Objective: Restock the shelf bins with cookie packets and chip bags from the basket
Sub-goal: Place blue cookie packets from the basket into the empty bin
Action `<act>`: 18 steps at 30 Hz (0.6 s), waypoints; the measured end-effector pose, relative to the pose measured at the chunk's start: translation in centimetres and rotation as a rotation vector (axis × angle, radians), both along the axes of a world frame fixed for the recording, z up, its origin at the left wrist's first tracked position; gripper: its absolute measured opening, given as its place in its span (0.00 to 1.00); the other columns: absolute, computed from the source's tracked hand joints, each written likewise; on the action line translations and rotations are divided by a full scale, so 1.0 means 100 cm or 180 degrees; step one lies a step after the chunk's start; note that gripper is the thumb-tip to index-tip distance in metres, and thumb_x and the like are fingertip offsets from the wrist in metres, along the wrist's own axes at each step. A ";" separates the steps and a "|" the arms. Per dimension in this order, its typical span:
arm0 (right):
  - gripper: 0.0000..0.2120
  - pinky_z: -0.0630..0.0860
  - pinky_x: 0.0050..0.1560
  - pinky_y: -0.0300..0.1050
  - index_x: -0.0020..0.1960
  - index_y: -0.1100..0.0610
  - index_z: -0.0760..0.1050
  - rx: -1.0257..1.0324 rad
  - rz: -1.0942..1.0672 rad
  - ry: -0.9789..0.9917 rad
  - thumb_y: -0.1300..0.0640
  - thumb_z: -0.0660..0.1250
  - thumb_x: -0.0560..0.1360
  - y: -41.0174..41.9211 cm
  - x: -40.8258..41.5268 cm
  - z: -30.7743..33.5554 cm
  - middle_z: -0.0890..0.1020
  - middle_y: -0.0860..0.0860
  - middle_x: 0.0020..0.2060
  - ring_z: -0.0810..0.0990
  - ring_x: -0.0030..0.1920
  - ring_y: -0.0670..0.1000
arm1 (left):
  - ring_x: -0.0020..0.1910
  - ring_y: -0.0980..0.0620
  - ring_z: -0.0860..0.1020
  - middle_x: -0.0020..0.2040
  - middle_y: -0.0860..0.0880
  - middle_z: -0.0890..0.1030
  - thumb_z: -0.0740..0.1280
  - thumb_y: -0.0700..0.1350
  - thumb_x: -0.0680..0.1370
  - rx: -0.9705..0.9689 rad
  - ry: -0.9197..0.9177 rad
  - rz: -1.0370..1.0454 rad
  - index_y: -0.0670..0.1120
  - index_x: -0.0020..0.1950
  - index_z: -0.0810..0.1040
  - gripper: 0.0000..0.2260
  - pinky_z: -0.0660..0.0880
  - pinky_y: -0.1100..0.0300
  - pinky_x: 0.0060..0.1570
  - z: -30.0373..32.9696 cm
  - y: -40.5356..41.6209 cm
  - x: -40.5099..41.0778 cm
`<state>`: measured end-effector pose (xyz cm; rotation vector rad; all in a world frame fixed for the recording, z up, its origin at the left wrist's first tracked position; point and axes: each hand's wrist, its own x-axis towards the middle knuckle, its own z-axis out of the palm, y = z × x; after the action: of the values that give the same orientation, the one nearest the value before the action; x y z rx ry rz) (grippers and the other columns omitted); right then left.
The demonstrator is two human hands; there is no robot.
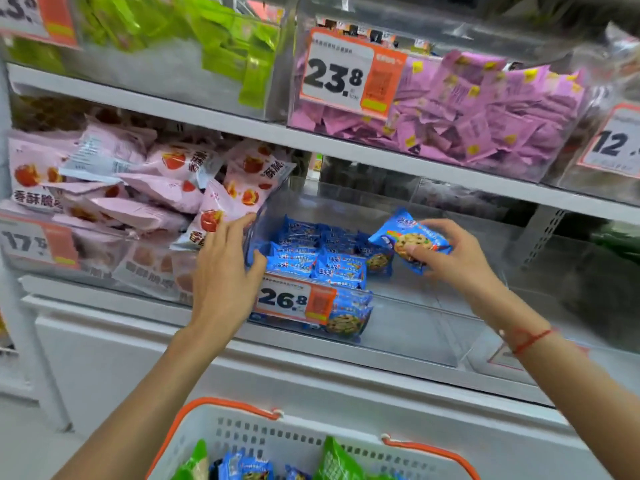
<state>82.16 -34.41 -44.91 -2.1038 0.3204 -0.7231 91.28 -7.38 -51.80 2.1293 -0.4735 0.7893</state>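
My right hand (446, 254) holds a blue cookie packet (401, 233) over the clear shelf bin (415, 317) on the middle shelf. Several more blue cookie packets (322, 261) lie in the left part of that bin, behind a 26.8 price tag (294, 299). My left hand (225, 271) grips the bin's left wall, thumb inside, fingers on the outside. The white basket with orange handles (277, 441) sits at the bottom of the view, holding blue packets (246, 469) and green bags (339, 462).
Pink chip bags (138, 181) fill the bin to the left. On the upper shelf, one bin holds green packets (228, 43) and another holds pink packets (485, 112) with a 23.8 tag. The right part of the cookie bin holds nothing.
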 end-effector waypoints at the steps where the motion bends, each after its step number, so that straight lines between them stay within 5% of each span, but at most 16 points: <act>1: 0.15 0.80 0.47 0.50 0.53 0.48 0.75 -0.0290 -0.0168 0.0209 0.61 0.74 0.70 -0.012 0.014 0.000 0.81 0.55 0.51 0.80 0.46 0.53 | 0.60 0.46 0.70 0.62 0.46 0.73 0.66 0.40 0.76 -0.0060 0.0000 -0.0010 0.43 0.69 0.69 0.21 0.67 0.53 0.58 -0.001 -0.001 0.000; 6: 0.20 0.71 0.43 0.37 0.58 0.56 0.75 -0.1471 0.0189 0.1473 0.61 0.75 0.68 -0.045 0.074 -0.018 0.78 0.57 0.55 0.75 0.47 0.52 | 0.59 0.46 0.71 0.60 0.45 0.74 0.66 0.38 0.75 -0.0297 0.0014 -0.0047 0.43 0.68 0.71 0.21 0.67 0.53 0.56 -0.004 -0.003 0.002; 8: 0.21 0.69 0.50 0.37 0.60 0.58 0.75 -0.1555 0.0512 0.1685 0.62 0.75 0.68 -0.048 0.089 -0.031 0.77 0.56 0.59 0.76 0.54 0.52 | 0.58 0.46 0.71 0.59 0.46 0.74 0.66 0.38 0.75 -0.0319 -0.0014 -0.0044 0.44 0.68 0.71 0.21 0.67 0.54 0.55 -0.005 -0.003 0.003; 12: 0.21 0.69 0.45 0.36 0.57 0.57 0.79 -0.2109 0.0497 0.1421 0.59 0.78 0.66 -0.051 0.102 -0.041 0.79 0.53 0.54 0.78 0.53 0.52 | 0.58 0.47 0.69 0.60 0.45 0.74 0.66 0.38 0.75 -0.0333 -0.0062 0.0064 0.44 0.69 0.71 0.22 0.65 0.56 0.55 -0.009 -0.006 0.004; 15: 0.21 0.72 0.48 0.44 0.57 0.52 0.80 -0.2847 0.0296 0.1234 0.52 0.78 0.66 -0.054 0.105 -0.043 0.77 0.55 0.54 0.76 0.54 0.56 | 0.56 0.45 0.70 0.57 0.44 0.74 0.66 0.37 0.74 -0.0315 -0.0083 0.0094 0.43 0.68 0.71 0.22 0.66 0.54 0.54 -0.011 -0.007 0.006; 18: 0.20 0.71 0.50 0.45 0.60 0.52 0.78 -0.2803 0.0287 0.1327 0.53 0.76 0.69 -0.054 0.108 -0.047 0.76 0.54 0.56 0.76 0.55 0.56 | 0.55 0.45 0.70 0.56 0.44 0.73 0.66 0.37 0.74 -0.0273 -0.0084 0.0116 0.43 0.68 0.71 0.22 0.65 0.55 0.53 -0.012 -0.007 0.006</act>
<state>92.94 -39.84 -49.62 -3.0927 0.1271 -0.3828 91.91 -8.10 -53.00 2.0556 -0.4083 0.8446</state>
